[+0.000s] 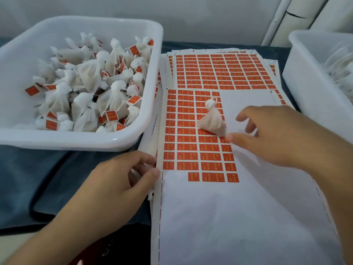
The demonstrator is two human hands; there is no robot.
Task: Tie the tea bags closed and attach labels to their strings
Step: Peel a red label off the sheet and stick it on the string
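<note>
Nearest me, my left hand (114,180) sits at the left edge of the label sheet (200,217), its fingers (147,162) curled and its thumb pinching that edge. Under the hand lies a dark blue cloth (28,178) that covers the table. My right hand (275,134) hovers over the sheet's blank right part, fingers loosely bent and apart, the thumb tip touching the base of a tied tea bag (213,119). The other fingers are blurred, so I cannot tell whether they hold anything. The bag stands on the sheet just left of those fingers, knot up, among the orange labels (191,146).

Beyond my fingertips, more sheets (219,69) of orange labels lie stacked, running toward the wall. Left of my left fingers and farther back, a white tub (149,104) holds a heap of finished bags (86,88) with orange labels on their strings. Right of my right hand, a second tub (305,79) holds white bags, blurred. Behind everything is a pale wall (210,20), with white pipes (277,20) at the right corner.
</note>
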